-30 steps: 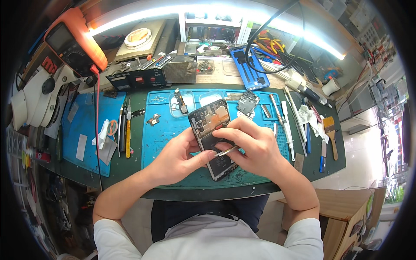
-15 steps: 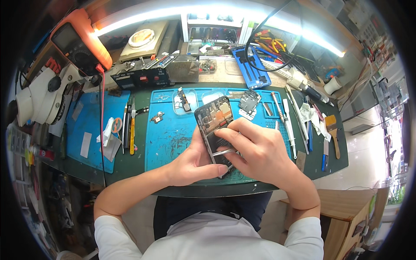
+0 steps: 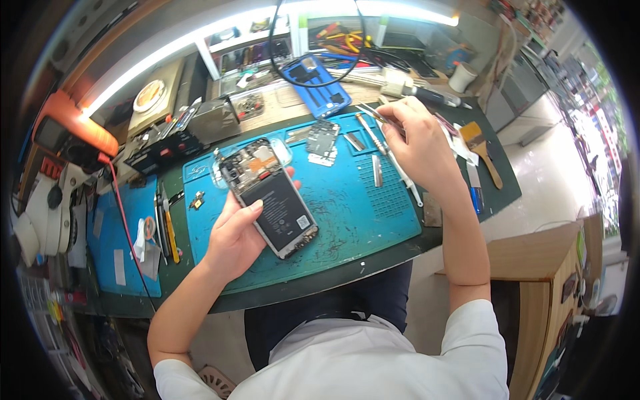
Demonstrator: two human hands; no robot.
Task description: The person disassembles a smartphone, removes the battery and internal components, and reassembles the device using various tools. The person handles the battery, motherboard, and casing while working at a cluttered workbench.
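Note:
An opened smartphone [image 3: 275, 212] rests tilted in my left hand [image 3: 239, 235], above the blue work mat [image 3: 360, 223]. Its black battery and the circuit parts at its upper end lie bare. My left thumb presses on the battery's edge, with fingertips showing at the far side. My right hand [image 3: 419, 137] is at the mat's upper right, apart from the phone. Between its closed fingers are slim metal tweezers [image 3: 371, 112], pointing up and left. Beneath that hand lie a white-handled tool [image 3: 403, 175] and a screwdriver [image 3: 368, 131], partly covered.
A phone board plate [image 3: 323, 140] lies on the mat's far part, with a small camera-like part [image 3: 197, 200] at its left. Behind are a blue phone frame [image 3: 317, 90] and a black cable loop [image 3: 272, 50]. An orange multimeter [image 3: 73, 130] stands left; a wooden brush [image 3: 490, 163] lies right.
My right hand has left the phone and moved up and right with the tweezers. My left hand and the phone are farther left, and the view has turned.

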